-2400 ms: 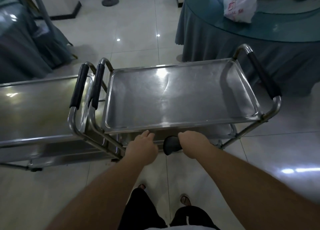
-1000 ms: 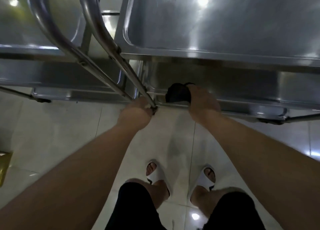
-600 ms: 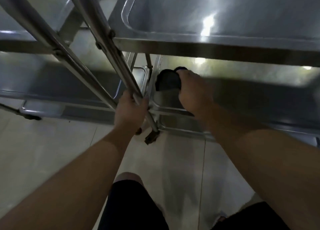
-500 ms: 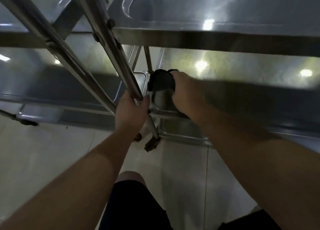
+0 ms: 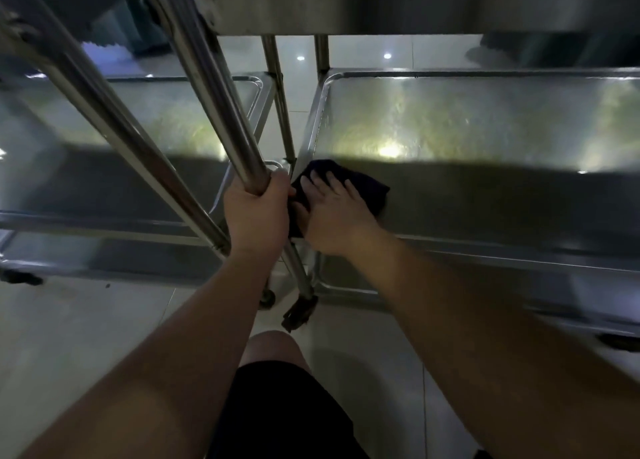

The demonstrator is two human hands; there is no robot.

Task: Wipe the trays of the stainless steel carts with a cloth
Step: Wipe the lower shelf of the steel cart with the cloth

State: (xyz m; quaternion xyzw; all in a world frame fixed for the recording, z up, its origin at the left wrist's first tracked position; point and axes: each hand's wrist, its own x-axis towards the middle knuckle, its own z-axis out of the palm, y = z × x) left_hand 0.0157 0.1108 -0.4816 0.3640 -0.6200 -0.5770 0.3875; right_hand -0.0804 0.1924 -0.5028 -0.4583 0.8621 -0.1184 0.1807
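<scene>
No text, label or number seems readable anywhere in this dim view.

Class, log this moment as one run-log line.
left hand grips cart post | right hand presses cloth on lower tray

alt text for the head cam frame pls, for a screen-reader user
A person's right hand presses a dark cloth flat onto the near left corner of a steel cart's lower tray, while the left hand grips the cart's slanted frame tube. A second cart stands close on the left, on a pale tiled floor.
</scene>
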